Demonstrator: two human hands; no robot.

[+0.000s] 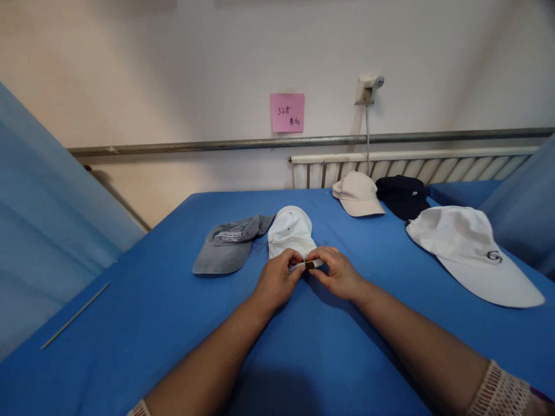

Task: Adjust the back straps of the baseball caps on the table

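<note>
A pale, whitish baseball cap point(291, 232) lies on the blue-covered table point(165, 323), its back strap toward me and its brim pointing away. My left hand point(280, 277) pinches the left part of the strap between thumb and fingers. From the other side, my right hand point(336, 271) grips the strap's right part. Between my fingertips shows a small dark brass-coloured buckle point(309, 265). Just left of the pale cap rests a grey baseball cap point(229, 245) with white lettering on its front.
At the right are a beige cap point(358, 193), a dark navy cap point(403, 195) and a large white cap point(463, 248). A thin stick point(76, 315) lies at the left. Behind stand a radiator point(416, 166) and a wall with a pink note point(287, 112); blue curtains point(47, 219) hang at the sides.
</note>
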